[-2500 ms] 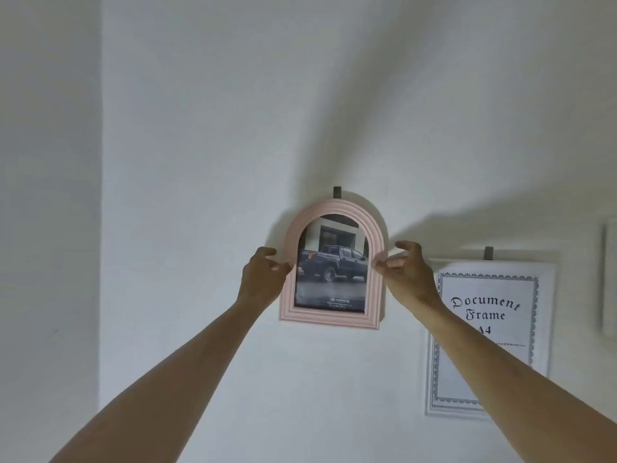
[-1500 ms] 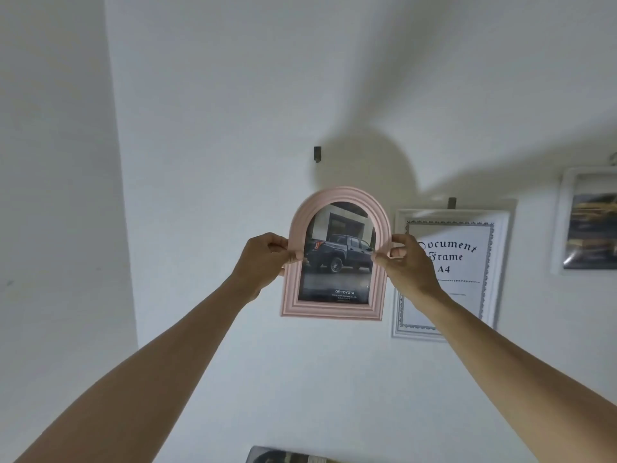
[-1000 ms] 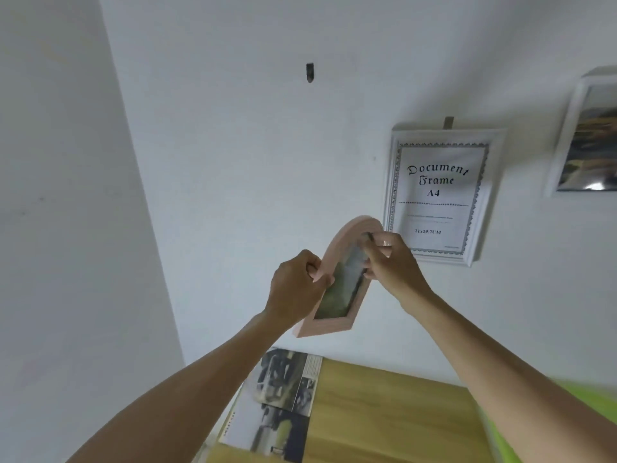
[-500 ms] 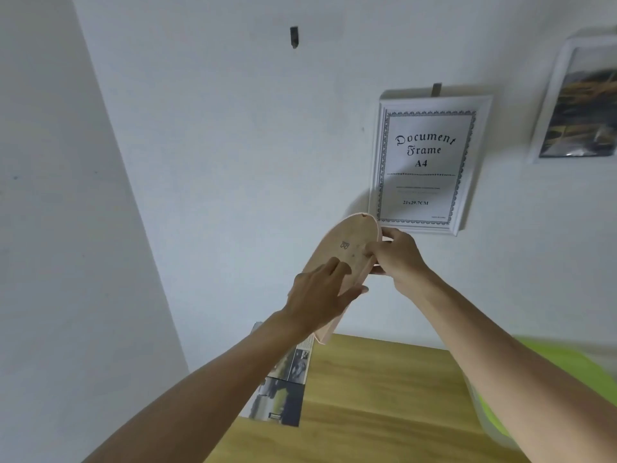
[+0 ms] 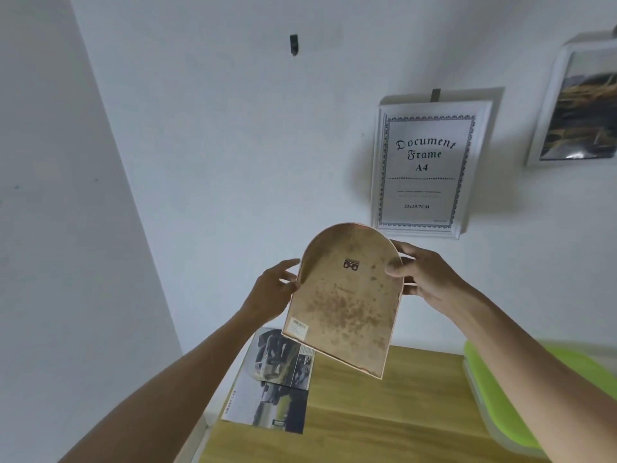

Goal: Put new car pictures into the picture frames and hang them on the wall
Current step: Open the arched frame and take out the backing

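Brown stained backing board of the arched frame faces the camera, held in the air between both hands, above the wooden table and out from the white wall. Left hand touches the left edge with fingers mostly straight, thumb side against the rim; whether it really clamps, cannot tell. Right hand has its thumb curled over the back near the arch shoulder, fingers behind, pinching the frame. Likely light and stiff, pane in front probably fragile, so edge holds at the two sides look right; keep off the centre of the board. Small metal hanger sits high on the back, a barcode sticker at the low left corner. Bottom corner of the frame hangs just over the car picture sheet on the table's left part, near the table's left edge, so set down further right. Lime green tray takes the right side of the table. Bare wall hook is high up, well apart from the frame. White document frame hangs just beyond the right hand, another picture frame at far right; mind them when turning.
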Available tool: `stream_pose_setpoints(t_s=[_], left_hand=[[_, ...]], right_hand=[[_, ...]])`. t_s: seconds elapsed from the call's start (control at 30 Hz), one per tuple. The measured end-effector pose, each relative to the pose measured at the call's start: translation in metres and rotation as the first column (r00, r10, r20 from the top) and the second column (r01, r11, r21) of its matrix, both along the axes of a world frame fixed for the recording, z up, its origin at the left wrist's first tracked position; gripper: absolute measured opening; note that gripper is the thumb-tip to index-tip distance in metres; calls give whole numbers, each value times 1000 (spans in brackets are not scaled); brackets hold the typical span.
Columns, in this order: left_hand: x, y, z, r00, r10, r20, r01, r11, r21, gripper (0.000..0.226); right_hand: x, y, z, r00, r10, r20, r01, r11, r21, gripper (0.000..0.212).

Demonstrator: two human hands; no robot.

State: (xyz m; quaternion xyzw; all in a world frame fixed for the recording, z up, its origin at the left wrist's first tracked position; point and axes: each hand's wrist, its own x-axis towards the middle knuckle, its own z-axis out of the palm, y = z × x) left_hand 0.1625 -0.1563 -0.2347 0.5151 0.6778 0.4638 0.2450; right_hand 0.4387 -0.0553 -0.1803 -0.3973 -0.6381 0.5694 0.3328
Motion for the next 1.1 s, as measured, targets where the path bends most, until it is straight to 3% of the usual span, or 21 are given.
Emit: stream_pose_setpoints(t_s=[0.1, 0.3, 0.4, 0.53, 0.73, 0.87, 0.97, 1.1], left_hand=[[5, -12, -5, 981, -61, 186, 61, 998, 7, 43], [15, -20, -19, 945, -134, 298, 160, 985, -64, 63], [22, -23, -26, 945, -153, 289, 177, 982, -61, 71], [34, -28, -36, 939, -155, 306, 176, 983, -44, 73], [45, -37, -58, 952, -182, 245, 192, 981, -17, 72], [48, -44, -69, 952, -112, 284, 118, 993, -2, 72], [45, -49, -73, 946, -78, 315, 80, 997, 9, 72], [43, -54, -75, 936, -58, 347, 56, 998, 17, 69]], right_hand=[[6, 0, -13, 1000, -28, -2, 28, 1000, -2, 50], [11, -1, -40, 990, -143, 17, 143, 990, 4, 49], [11, -9, -51, 968, -196, 156, 158, 961, 227, 54], [6, -21, -61, 882, -285, 376, 52, 851, 523, 55], [-1, -23, -68, 743, -302, 597, -121, 816, 565, 50], [-2, -25, -76, 768, -336, 545, -143, 740, 657, 53], [-1, -25, -79, 801, -329, 500, -170, 675, 718, 41], [-2, -25, -79, 781, -318, 538, -220, 665, 713, 39]])
